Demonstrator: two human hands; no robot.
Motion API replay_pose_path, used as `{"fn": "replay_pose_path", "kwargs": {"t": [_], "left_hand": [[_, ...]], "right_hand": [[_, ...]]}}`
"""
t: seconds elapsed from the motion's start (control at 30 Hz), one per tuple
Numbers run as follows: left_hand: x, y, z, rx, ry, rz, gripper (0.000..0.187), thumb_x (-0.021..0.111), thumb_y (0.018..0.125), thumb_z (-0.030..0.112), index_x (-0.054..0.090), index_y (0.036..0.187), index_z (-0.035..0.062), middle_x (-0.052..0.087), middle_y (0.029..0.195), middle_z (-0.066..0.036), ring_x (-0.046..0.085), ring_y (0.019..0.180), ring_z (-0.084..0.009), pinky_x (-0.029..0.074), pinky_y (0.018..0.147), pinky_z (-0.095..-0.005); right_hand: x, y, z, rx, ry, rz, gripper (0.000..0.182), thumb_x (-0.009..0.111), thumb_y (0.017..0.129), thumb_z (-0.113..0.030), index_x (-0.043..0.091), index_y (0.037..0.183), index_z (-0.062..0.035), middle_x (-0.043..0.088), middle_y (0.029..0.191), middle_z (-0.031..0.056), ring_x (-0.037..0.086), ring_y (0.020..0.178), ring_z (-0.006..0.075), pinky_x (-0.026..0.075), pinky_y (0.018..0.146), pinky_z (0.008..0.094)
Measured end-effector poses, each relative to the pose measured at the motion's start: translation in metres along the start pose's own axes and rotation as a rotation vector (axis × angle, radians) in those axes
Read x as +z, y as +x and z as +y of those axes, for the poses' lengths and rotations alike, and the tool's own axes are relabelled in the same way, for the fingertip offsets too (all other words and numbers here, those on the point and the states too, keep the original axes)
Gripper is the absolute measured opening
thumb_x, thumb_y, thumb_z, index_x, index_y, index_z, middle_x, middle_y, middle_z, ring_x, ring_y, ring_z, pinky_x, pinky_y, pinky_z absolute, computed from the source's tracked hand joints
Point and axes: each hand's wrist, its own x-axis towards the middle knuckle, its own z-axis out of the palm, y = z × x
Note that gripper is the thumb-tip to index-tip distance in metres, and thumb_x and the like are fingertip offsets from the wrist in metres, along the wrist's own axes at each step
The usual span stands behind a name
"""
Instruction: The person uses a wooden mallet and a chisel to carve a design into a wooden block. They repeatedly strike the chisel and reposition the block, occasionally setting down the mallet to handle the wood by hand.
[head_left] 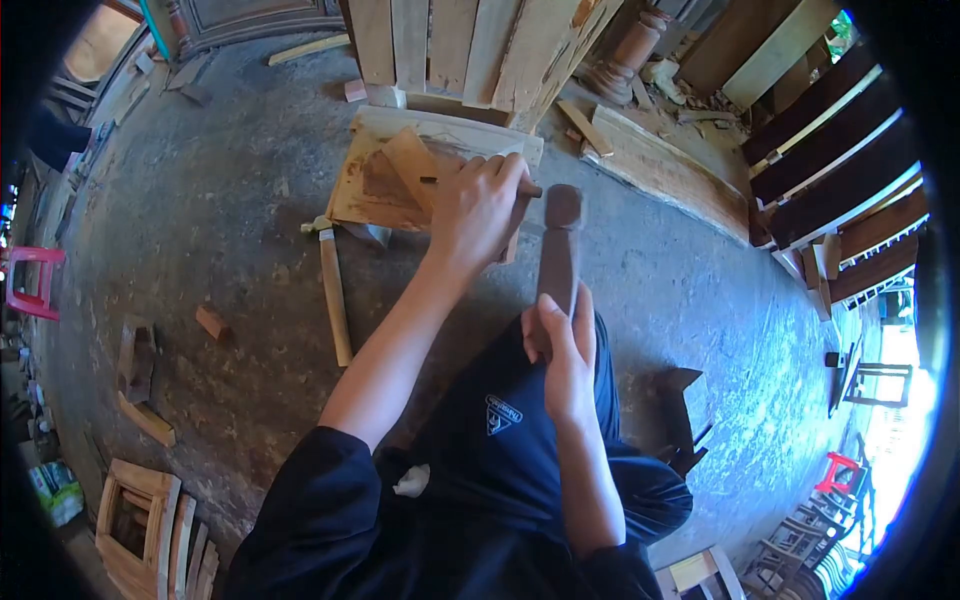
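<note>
My left hand [475, 205] is closed around a short brown rod-like tool [532, 190]; a rounded end sticks out on the right, and my fingers hide most of it. Beneath this hand are a low wooden board [355, 200] and a flat piece of light wood [408, 160] lying across it. Wrapped around the lower part of a dark wooden mallet [558, 255] is my right hand [567, 350], above my leg. The mallet points away from me, its thick head just right of the left hand and apart from it.
A claw hammer [334, 290] lies left of the board. Upright planks [450, 50] stand behind it, and a long slab [670, 170] rests farther right. A small wood block [212, 322] and chair-like frames [145, 520] are on the left, a pink stool [35, 280] beyond.
</note>
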Motion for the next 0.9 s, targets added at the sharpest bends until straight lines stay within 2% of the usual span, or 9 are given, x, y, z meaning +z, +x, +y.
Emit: {"fn": "replay_pose_path", "kwargs": {"t": [0.07, 0.23, 0.4, 0.53, 0.73, 0.9], "left_hand": [[-0.004, -0.001, 0.003, 0.007, -0.021, 0.009, 0.015, 0.075, 0.085, 0.012, 0.062, 0.093, 0.0097, 0.072, 0.087, -0.007, 0.071, 0.085, -0.0294, 0.053, 0.078, -0.0432], [-0.004, 0.004, 0.004, 0.035, -0.1, 0.073, 0.016, 0.076, 0.084, 0.01, 0.061, 0.09, 0.009, 0.071, 0.082, -0.006, 0.07, 0.081, -0.0288, 0.051, 0.077, -0.0432], [-0.021, 0.005, 0.026, 0.154, -0.156, 0.069, 0.019, 0.077, 0.083, 0.009, 0.059, 0.083, 0.0095, 0.069, 0.078, -0.004, 0.067, 0.074, -0.0265, 0.05, 0.076, -0.0417], [-0.036, -0.002, 0.019, 0.239, -0.251, 0.026, 0.02, 0.077, 0.084, 0.008, 0.058, 0.08, 0.0105, 0.068, 0.077, -0.004, 0.067, 0.073, -0.0258, 0.05, 0.073, -0.0406], [-0.03, -0.014, -0.011, 0.279, -0.228, 0.022, 0.021, 0.077, 0.082, 0.007, 0.056, 0.082, 0.0106, 0.068, 0.077, -0.006, 0.068, 0.076, -0.0263, 0.05, 0.074, -0.0395], [-0.026, -0.016, -0.013, 0.307, -0.235, 0.055, 0.019, 0.076, 0.086, 0.01, 0.057, 0.086, 0.01, 0.067, 0.077, -0.007, 0.068, 0.076, -0.0262, 0.05, 0.074, -0.0394]], "right_hand": [[0.001, -0.003, -0.001, -0.052, 0.048, 0.104, 0.027, 0.055, 0.109, -0.021, 0.046, 0.129, -0.006, 0.059, 0.086, 0.0052, 0.05, 0.067, 0.0094, 0.041, 0.059, 0.0248], [-0.01, -0.007, -0.005, -0.127, 0.141, 0.217, 0.028, 0.055, 0.107, -0.018, 0.045, 0.131, -0.0065, 0.06, 0.095, 0.0094, 0.057, 0.072, 0.0135, 0.047, 0.062, 0.0287], [-0.017, -0.01, -0.001, -0.133, 0.146, 0.229, 0.029, 0.056, 0.105, -0.015, 0.046, 0.13, -0.0047, 0.06, 0.101, 0.0102, 0.058, 0.073, 0.0143, 0.048, 0.062, 0.0295], [-0.017, -0.011, 0.002, -0.097, 0.133, 0.211, 0.029, 0.057, 0.105, -0.015, 0.047, 0.129, -0.0037, 0.06, 0.103, 0.0104, 0.058, 0.072, 0.0146, 0.049, 0.062, 0.0298], [-0.012, -0.01, 0.008, -0.094, 0.126, 0.196, 0.029, 0.057, 0.104, -0.016, 0.048, 0.128, -0.0037, 0.06, 0.103, 0.0102, 0.058, 0.074, 0.0147, 0.049, 0.063, 0.0296], [-0.01, -0.01, 0.016, -0.07, 0.094, 0.196, 0.03, 0.057, 0.104, -0.016, 0.048, 0.13, -0.0035, 0.06, 0.104, 0.0102, 0.059, 0.076, 0.0153, 0.049, 0.063, 0.0298]]}}
